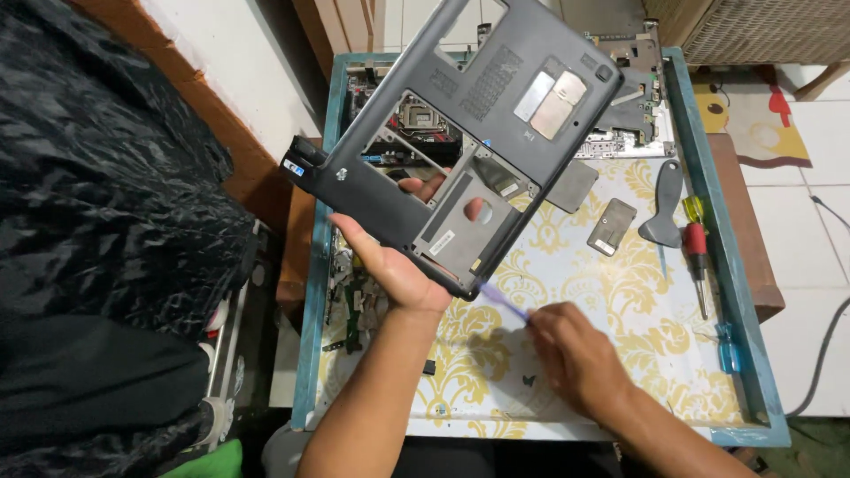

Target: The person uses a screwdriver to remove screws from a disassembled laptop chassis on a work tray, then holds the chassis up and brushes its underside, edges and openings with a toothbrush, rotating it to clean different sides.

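Above the worktop's left half: one dark grey laptop base shell (pixel 469 133), held up and tilted, its underside with open bays facing the camera.
Left hand: the left hand (pixel 394 265) grips the shell's near edge from below; its fingers (pixel 423 186) are clamped on the plastic and two fingertips show through the cut-outs.
Right hand: the right hand (pixel 571 354) is low over the near middle of the worktop, fingers closed around one thin bluish tool (pixel 503 299).
Tool tip: it meets the shell's near corner; whether it is a pry stick or a slim driver is hard to tell through the blur.
Worktop: one blue-rimmed worktop (pixel 722 265) covered with a white and yellow patterned cloth.
Far edge: one bare laptop board and frame (pixel 633 97) lies flat, partly behind the shell.
Right edge: one grey spudger (pixel 666 204), one red and yellow screwdriver (pixel 697 243) and one blue-handled driver (pixel 728 345), three tools lying close together.
Middle: one small grey cover plate (pixel 612 227) and one dark flat panel (pixel 571 186), apart from each other.
Left edge: a heap of loose parts (pixel 350 292), too jumbled to count.
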